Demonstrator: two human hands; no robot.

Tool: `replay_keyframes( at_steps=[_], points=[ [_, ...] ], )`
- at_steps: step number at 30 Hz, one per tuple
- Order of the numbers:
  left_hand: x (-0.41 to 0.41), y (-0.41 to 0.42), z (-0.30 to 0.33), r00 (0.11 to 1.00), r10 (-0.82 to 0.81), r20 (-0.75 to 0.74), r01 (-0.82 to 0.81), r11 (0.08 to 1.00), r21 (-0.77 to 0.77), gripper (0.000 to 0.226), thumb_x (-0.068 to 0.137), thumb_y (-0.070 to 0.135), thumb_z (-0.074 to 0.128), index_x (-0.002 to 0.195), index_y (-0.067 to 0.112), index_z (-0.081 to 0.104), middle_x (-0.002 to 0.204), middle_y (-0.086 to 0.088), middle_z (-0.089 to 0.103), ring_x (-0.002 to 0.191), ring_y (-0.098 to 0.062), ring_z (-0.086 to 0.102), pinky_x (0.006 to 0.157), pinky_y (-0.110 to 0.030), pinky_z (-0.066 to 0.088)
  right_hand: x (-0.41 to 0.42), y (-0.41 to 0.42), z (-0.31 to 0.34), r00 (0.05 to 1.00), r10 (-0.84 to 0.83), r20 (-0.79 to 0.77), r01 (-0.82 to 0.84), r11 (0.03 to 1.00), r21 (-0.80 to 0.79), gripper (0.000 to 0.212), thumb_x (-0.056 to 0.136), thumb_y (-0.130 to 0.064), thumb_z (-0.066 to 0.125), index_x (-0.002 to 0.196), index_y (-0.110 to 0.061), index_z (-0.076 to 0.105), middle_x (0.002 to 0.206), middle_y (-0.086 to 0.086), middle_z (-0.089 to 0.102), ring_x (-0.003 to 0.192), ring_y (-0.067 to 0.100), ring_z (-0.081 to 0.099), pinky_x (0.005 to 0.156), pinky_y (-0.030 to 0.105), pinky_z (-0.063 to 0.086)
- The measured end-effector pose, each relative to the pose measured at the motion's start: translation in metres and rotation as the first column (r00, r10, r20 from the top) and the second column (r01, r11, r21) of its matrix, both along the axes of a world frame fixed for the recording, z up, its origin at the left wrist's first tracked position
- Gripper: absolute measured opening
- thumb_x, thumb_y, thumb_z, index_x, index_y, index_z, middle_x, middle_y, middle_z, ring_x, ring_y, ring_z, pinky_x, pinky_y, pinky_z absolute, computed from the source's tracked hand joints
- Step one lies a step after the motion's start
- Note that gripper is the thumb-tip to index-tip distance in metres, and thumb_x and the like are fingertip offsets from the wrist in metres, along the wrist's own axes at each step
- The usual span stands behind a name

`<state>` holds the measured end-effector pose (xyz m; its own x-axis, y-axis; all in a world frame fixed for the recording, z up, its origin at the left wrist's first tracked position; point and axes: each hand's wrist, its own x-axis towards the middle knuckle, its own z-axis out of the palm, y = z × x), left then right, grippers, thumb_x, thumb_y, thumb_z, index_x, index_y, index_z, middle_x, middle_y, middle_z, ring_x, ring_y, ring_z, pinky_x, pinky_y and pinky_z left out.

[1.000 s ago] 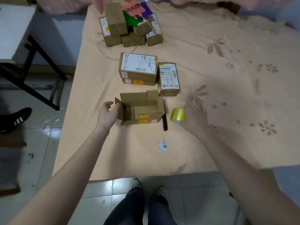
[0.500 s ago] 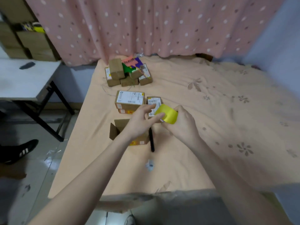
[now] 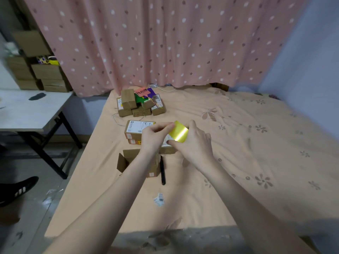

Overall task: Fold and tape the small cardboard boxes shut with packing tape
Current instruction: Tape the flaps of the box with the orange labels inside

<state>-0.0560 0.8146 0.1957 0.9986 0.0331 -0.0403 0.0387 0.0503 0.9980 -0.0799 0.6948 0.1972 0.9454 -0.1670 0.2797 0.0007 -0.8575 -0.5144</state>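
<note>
Both hands' grip on yellow tape roll, open box half hidden.

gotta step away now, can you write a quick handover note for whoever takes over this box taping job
Right hand grips the yellow tape roll in the air; left hand pinches at its edge.
Open box, flaps up, lies on the bed below the left forearm, black pen beside it.
Done: tape in hand.
Left: fold the flaps, tape the box shut.
</note>
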Motion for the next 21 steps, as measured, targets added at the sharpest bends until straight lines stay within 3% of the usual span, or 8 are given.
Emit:
replay_keyframes(
  at_steps=[2, 5, 8, 9, 11, 13, 16, 21],
  points=[
    [0.001, -0.002, 0.007, 0.99, -0.035, -0.135, 0.026, 0.997, -0.067, 0.005, 0.08, 0.018, 0.073, 0.085, 0.017, 0.075, 0.082, 0.002, 0.071, 0.09, -0.018, 0.061, 0.092, -0.04, 0.049, -0.004, 0.001, 0.004, 1.0, 0.009, 0.014, -0.009, 1.0, -0.008, 0.057, 0.071, -0.05, 0.073, 0.104, -0.016, 0.042, 0.096, 0.005, 0.067, 0.098, 0.03, 0.059, 0.075, 0.036, 0.026],
    [0.004, -0.003, 0.016, 0.952, -0.094, -0.293, 0.05, 0.987, -0.155, 0.009, 0.082, 0.016, 0.071, 0.091, 0.013, 0.07, 0.088, -0.001, 0.065, 0.096, -0.018, 0.054, 0.08, -0.031, 0.044, -0.009, -0.001, 0.009, 0.999, 0.039, 0.037, -0.039, 0.999, 0.0, 0.065, 0.067, -0.055, 0.076, 0.107, -0.017, 0.041, 0.098, 0.007, 0.068, 0.096, 0.033, 0.059, 0.072, 0.036, 0.027],
    [0.006, -0.004, 0.023, 0.946, -0.082, -0.313, 0.044, 0.991, -0.127, 0.009, 0.085, 0.016, 0.068, 0.093, 0.012, 0.067, 0.079, 0.0, 0.065, 0.073, -0.01, 0.061, 0.068, -0.02, 0.046, -0.013, -0.004, 0.012, 0.993, 0.118, -0.026, -0.116, 0.992, 0.059, 0.068, 0.067, -0.056, 0.076, 0.108, -0.018, 0.039, 0.099, 0.008, 0.065, 0.094, 0.033, 0.058, 0.068, 0.036, 0.034],
    [0.005, -0.005, 0.026, 0.958, -0.043, -0.284, 0.021, 0.997, -0.081, 0.004, 0.086, 0.015, 0.068, 0.087, 0.012, 0.066, 0.067, 0.002, 0.064, 0.061, -0.009, 0.06, 0.055, -0.015, 0.046, -0.014, -0.005, 0.013, 0.984, 0.167, -0.062, -0.16, 0.981, 0.111, 0.063, 0.07, -0.055, 0.074, 0.106, -0.019, 0.037, 0.098, 0.006, 0.063, 0.093, 0.032, 0.057, 0.066, 0.035, 0.035],
    [0.004, -0.006, 0.027, 0.979, 0.066, -0.194, -0.061, 0.998, 0.028, 0.02, 0.086, 0.014, 0.068, 0.068, 0.013, 0.06, 0.057, 0.006, 0.058, 0.053, -0.007, 0.053, 0.041, -0.012, 0.042, -0.016, -0.005, 0.014, 0.964, 0.244, -0.106, -0.217, 0.952, 0.217, 0.05, 0.079, -0.047, 0.068, 0.106, -0.02, 0.037, 0.1, 0.004, 0.06, 0.09, 0.028, 0.056, 0.065, 0.033, 0.035],
    [0.003, -0.006, 0.024, 0.988, 0.125, -0.087, -0.115, 0.987, 0.114, 0.026, 0.088, 0.014, 0.066, 0.063, 0.016, 0.06, 0.055, 0.01, 0.058, 0.06, -0.006, 0.051, 0.044, -0.008, 0.04, -0.018, -0.005, 0.016, 0.959, 0.269, -0.092, -0.233, 0.93, 0.284, 0.038, 0.086, -0.037, 0.062, 0.113, -0.018, 0.042, 0.105, 0.005, 0.061, 0.089, 0.025, 0.056, 0.067, 0.03, 0.035],
    [-0.001, -0.007, 0.024, 0.987, 0.152, 0.048, -0.159, 0.956, 0.247, 0.015, 0.092, 0.021, 0.06, 0.081, 0.017, 0.069, 0.069, 0.006, 0.062, 0.067, -0.006, 0.053, 0.05, -0.006, 0.038, -0.023, -0.001, 0.02, 0.956, 0.293, 0.003, -0.282, 0.917, 0.281, 0.03, 0.09, -0.024, 0.058, 0.116, -0.015, 0.046, 0.099, 0.002, 0.059, 0.085, 0.023, 0.053, 0.064, 0.026, 0.03],
    [-0.006, -0.011, 0.031, 0.932, 0.198, 0.304, -0.317, 0.852, 0.416, 0.015, 0.092, 0.02, 0.057, 0.09, 0.015, 0.071, 0.077, 0.004, 0.064, 0.078, -0.017, 0.059, 0.066, -0.027, 0.042, -0.028, 0.01, 0.028, 0.975, 0.204, 0.087, -0.22, 0.943, 0.25, 0.029, 0.089, -0.021, 0.055, 0.115, -0.009, 0.049, 0.103, 0.012, 0.064, 0.094, 0.031, 0.056, 0.072, 0.034, 0.037]
  ],
)
